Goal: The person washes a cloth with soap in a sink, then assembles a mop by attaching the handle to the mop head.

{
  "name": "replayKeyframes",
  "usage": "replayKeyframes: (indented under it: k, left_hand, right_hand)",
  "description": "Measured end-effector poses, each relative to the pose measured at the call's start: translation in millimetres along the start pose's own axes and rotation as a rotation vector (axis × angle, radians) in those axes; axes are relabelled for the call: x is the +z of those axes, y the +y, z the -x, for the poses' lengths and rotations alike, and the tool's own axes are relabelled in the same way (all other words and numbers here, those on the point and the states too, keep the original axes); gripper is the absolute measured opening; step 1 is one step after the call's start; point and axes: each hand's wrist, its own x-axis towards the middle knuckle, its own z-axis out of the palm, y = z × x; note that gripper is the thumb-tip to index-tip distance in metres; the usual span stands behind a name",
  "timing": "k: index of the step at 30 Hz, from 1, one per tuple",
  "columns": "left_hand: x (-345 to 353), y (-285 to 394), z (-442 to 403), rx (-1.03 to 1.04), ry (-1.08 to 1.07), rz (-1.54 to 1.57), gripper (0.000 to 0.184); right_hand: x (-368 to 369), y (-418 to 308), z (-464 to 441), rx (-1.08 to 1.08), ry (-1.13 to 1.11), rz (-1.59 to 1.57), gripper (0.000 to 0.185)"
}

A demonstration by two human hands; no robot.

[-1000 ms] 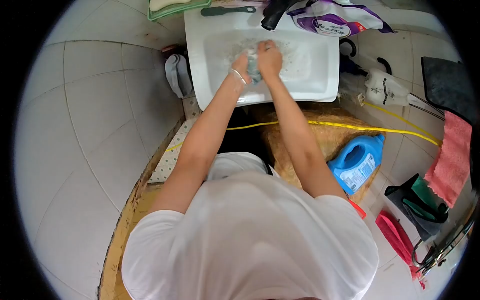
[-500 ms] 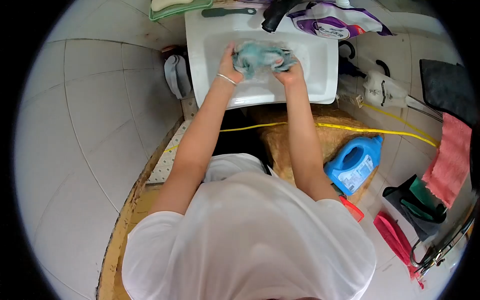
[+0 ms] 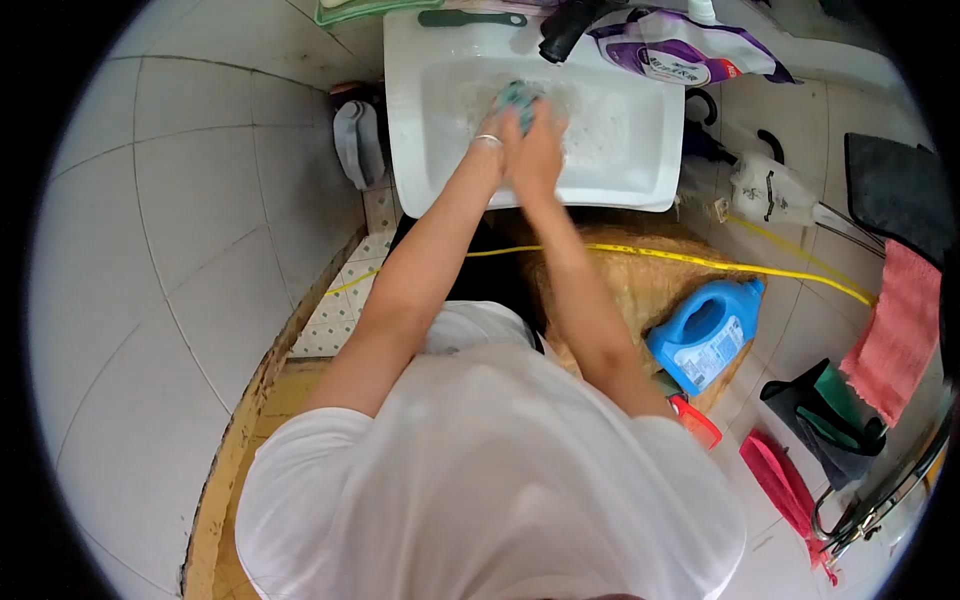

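Over the white sink, a wet blue-green cloth is bunched up small between my two hands. My left hand, with a white bangle at the wrist, is closed round the cloth from the left. Pressed against it from the right is my right hand, also closed on the cloth and a little blurred. The fingers hide much of the cloth. Splashes of water and suds show in the basin around them.
A black faucet, a purple-and-white detergent pouch and a dark green brush-like tool are at the sink's back edge. A blue jug stands at the right, near a yellow hose and hanging cloths.
My hands have come together from holding the cloth spread apart. The cloth is now squeezed into a compact bundle. The view has shifted slightly.
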Motion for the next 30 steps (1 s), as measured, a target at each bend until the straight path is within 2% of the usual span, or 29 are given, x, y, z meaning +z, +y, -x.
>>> replayKeyframes:
  k: [1,3,4,5,7,8,9,10,11,13,15,16,17,18,19,20,21,22,23,25,26,27,28,30]
  left_hand:
    - [2.2,-4.3,-0.2,0.0,-0.002,-0.001,0.024]
    - [1.3,-6.9,-4.2,0.16,0.056,-0.106,0.027]
    - [9.4,-3.9,0.9,0.138,0.162,-0.136,0.026]
    - [6.4,0.9,-2.9,0.139,0.158,-0.138,0.026]
    - [-9.1,22.6,-14.1,-0.017,0.188,-0.134,0.024]
    - [-9.0,22.3,-2.6,-0.115,-0.058,-0.033,0.025]
    - [-8.3,22.1,9.5,-0.231,-0.299,0.043,0.026]
    - [7.0,14.7,13.9,-0.085,-0.082,-0.044,0.026]
    - [16.3,6.0,19.0,0.056,0.144,-0.129,0.027]
    - [-9.0,-7.6,-5.7,0.09,0.206,-0.154,0.03]
    - [-13.2,-4.4,-8.4,0.097,0.226,-0.231,0.033]
    - [-13.2,4.8,-7.1,0.094,0.222,-0.228,0.033]
    - [-11.9,19.1,-1.4,-0.031,0.174,-0.163,0.035]
    - [-12.3,23.9,1.9,-0.159,0.129,-0.097,0.037]
    - [-25.0,17.1,-6.8,-0.16,0.13,-0.094,0.037]
    - [-39.2,7.8,-16.6,-0.051,0.078,-0.111,0.039]
    - [-49.5,-1.2,-23.3,0.056,0.033,-0.127,0.041]
    - [-39.7,-8.8,-28.9,0.113,0.18,-0.333,0.038]
    - [-24.8,-8.8,-21.2,0.121,0.176,-0.337,0.038]
    - [2.8,-4.9,6.2,0.141,0.412,-0.455,0.03]
    - [-53.7,0.8,-45.1,0.027,0.089,-0.212,0.029]
    - [-55.8,7.3,-42.8,0.029,0.09,-0.213,0.029]
    - [-53.3,10.1,-32.7,-0.027,0.023,-0.147,0.03]
    - [-39.0,8.2,-11.3,-0.077,-0.038,-0.076,0.03]
  right_hand:
    - [-7.6,2.7,-28.3,0.157,0.06,-0.035,0.042]
    - [1.7,45.3,-68.3,0.108,0.062,-0.039,0.043]
    - [7.8,63.6,-69.5,0.078,0.062,-0.037,0.044]
    - [13.7,64.0,-56.1,0.076,0.065,-0.039,0.044]
    - [29.6,50.0,-12.1,-0.404,0.052,0.238,0.044]
    - [25.7,34.8,-0.1,-0.395,0.049,0.244,0.044]
    - [17.3,9.7,3.0,-0.259,-0.026,0.252,0.045]
    - [12.7,-3.0,2.7,-0.124,-0.098,0.254,0.045]
    - [11.1,6.9,-12.3,-0.113,-0.099,0.254,0.045]
    - [9.4,35.6,-61.5,0.307,0.003,-0.024,0.044]
    - [19.8,40.3,-39.2,0.242,0.032,-0.065,0.041]
    - [26.4,34.4,-11.7,-0.039,0.044,0.076,0.041]
    - [29.8,31.0,4.7,-0.318,0.05,0.218,0.04]
    - [26.9,26.2,6.3,-0.312,0.046,0.223,0.04]
    - [22.5,16.5,4.4,-0.2,-0.059,0.248,0.041]
    - [20.2,10.5,4.0,-0.089,-0.164,0.268,0.042]
    - [17.1,19.7,-8.5,-0.082,-0.171,0.267,0.042]
    - [12.6,34.3,-38.8,0.121,-0.104,0.148,0.042]
    - [11.5,41.9,-58.4,0.315,-0.034,0.024,0.043]
    - [16.1,37.8,-35.8,0.248,0.004,0.012,0.042]
    - [24.2,33.5,-10.3,-0.025,0.026,0.141,0.04]
    - [30.0,31.0,3.9,-0.294,0.045,0.267,0.039]
    - [27.5,29.1,0.8,-0.292,0.037,0.268,0.039]
    - [16.2,25.9,-27.6,-0.038,-0.096,0.191,0.041]
